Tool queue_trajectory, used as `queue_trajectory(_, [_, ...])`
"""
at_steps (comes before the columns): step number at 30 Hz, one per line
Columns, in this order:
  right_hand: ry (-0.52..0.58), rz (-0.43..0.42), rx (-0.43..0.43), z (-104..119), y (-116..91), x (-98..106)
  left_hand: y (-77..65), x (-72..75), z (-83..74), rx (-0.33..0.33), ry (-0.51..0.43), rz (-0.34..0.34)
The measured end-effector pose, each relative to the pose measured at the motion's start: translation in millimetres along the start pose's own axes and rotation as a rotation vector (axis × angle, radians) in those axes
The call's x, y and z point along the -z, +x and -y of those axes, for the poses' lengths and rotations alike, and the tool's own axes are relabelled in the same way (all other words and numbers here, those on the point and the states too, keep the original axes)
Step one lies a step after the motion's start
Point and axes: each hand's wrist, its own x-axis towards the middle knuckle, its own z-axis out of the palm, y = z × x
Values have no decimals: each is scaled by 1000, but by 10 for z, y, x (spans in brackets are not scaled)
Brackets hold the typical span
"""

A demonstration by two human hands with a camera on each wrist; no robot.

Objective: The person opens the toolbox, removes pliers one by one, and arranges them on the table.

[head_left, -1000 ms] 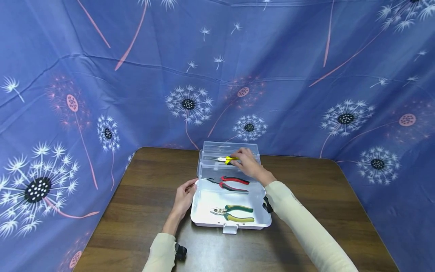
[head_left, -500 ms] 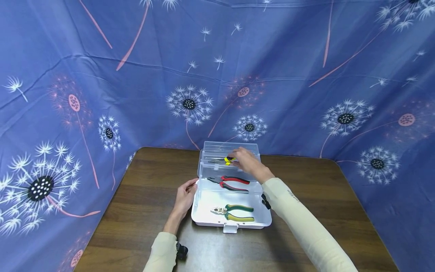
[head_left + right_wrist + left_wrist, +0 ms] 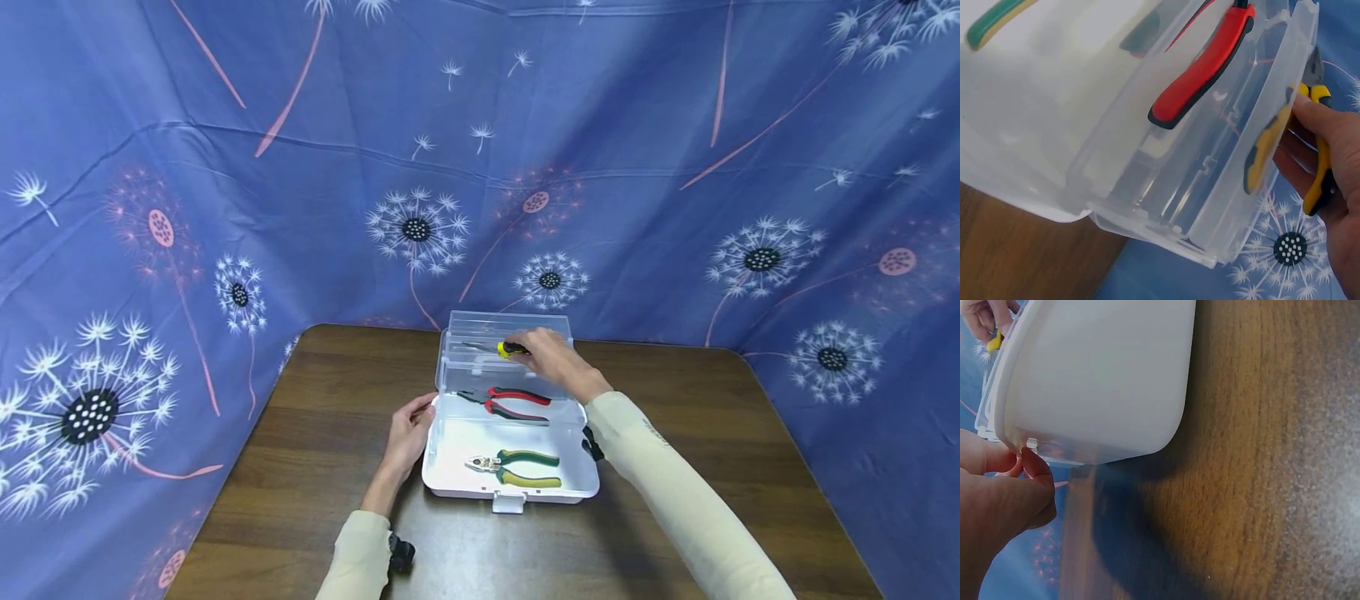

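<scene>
A white plastic toolbox (image 3: 517, 497) with clear tiered trays stands open on the table. Long-nose pliers (image 3: 1324, 164) with yellow-and-black handles are gripped in my right hand (image 3: 553, 360), above the uppermost tray (image 3: 510, 321); their slim jaws point left in the head view. My left hand (image 3: 407, 435) pinches the box's left side near the back; in the left wrist view, thumb and finger meet at the rim beside the white wall (image 3: 1104, 369). Red-and-black pliers (image 3: 519, 394) lie across the middle tray. Pliers with green-and-yellow handles (image 3: 528, 482) lie in the box's base.
The wooden table (image 3: 315, 433) extends on both sides of the box. Behind it hangs a blue cloth (image 3: 637, 233) with dandelion prints. A white latch (image 3: 508, 503) sticks out from the front of the box.
My right hand has turned the long-nose pliers, so the black side of a handle now faces up. My left hand stays at the box's side, and the other pliers have not moved.
</scene>
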Motion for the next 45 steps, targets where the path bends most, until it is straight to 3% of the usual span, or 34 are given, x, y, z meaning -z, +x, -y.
queue_trajectory(7, [114, -185, -60, -92, -99, 124, -14, 20, 0, 21, 3, -17])
queue_trajectory(12, [261, -268, -170, -207, -259, 193, -23, 6, -25, 32, 16, -32])
queue_trajectory(16, [352, -311, -309, -307, -399, 228, -117, -5, -271, 48, 31, -25])
queue_trajectory(18, [410, -332, -373, -366, -468, 233, -126, -7, -318, 64, 24, -20])
queue_trajectory(20, [480, -354, -427, -425, -532, 232, -108, 2, -278, 73, -1, -20])
queue_trajectory(23, [606, -397, -480, -526, -628, 218, -14, -5, -90, 99, -34, -41])
queue_trajectory(26, [721, -451, -515, -623, -732, 183, 13, -12, -37, 108, -62, -61])
queue_trajectory(34, [946, -577, -630, -802, -1033, -24, -19, -41, -79, 111, -85, -81])
queue_trajectory(45, [1027, -611, -766, -958, -1392, -424, -10, -57, -70, 110, -37, -75])
